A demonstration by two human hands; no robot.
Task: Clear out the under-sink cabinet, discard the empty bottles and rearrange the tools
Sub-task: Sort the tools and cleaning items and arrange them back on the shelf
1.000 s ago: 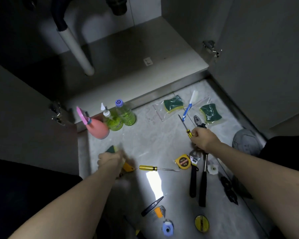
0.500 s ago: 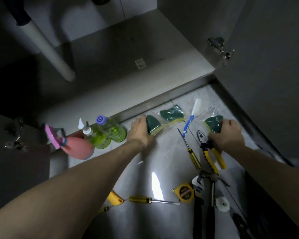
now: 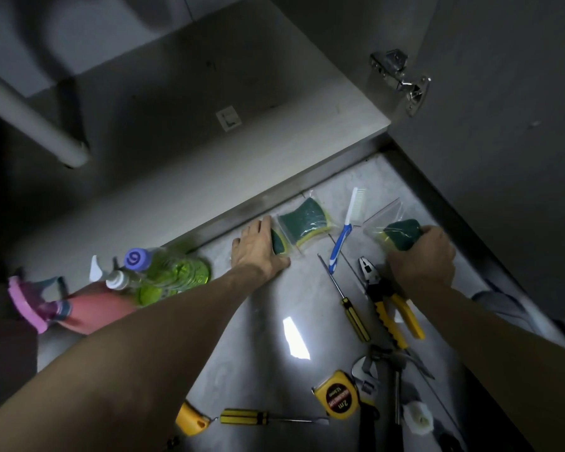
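- Right hand [image 3: 419, 261]: clenched from above around a bagged sponge [image 3: 402, 238], green scouring face up, yellow layer below, inside a clear zip bag whose free flap trails toward 11 o'clock.
- Left hand [image 3: 258, 247]: laid palm-down, fingers together, on the near end of a second sponge packet [image 3: 279, 243]; whether the fingers have hooked under it cannot be told, so the hold reads as pressing, not lifting.
- Third sponge, bagged [image 3: 305, 225]: flat on the floor just at 2 o'clock of the left hand, touching the packet under it, against the cabinet's metal sill.
- Blue-handled brush [image 3: 344, 233]: lying between the two hands, bristles toward 12 o'clock.
- Pliers, yellow grips [image 3: 385, 298]: just at 7 o'clock of the right hand, jaws pointing at the wrist's underside; black-and-yellow screwdriver [image 3: 349, 305] beside them.
- Bottles: green bottle [image 3: 173, 272] and pink spray bottle [image 3: 82, 309] at 9 o'clock of the left hand, on the floor, out of the cabinet.
- Cabinet floor [image 3: 209, 148]: bare, at 12 o'clock.
- Handling note, a judgement: pinch the slippery bags through to the sponge itself, lift both clear of brush and pliers, and carry them level to the shelf.
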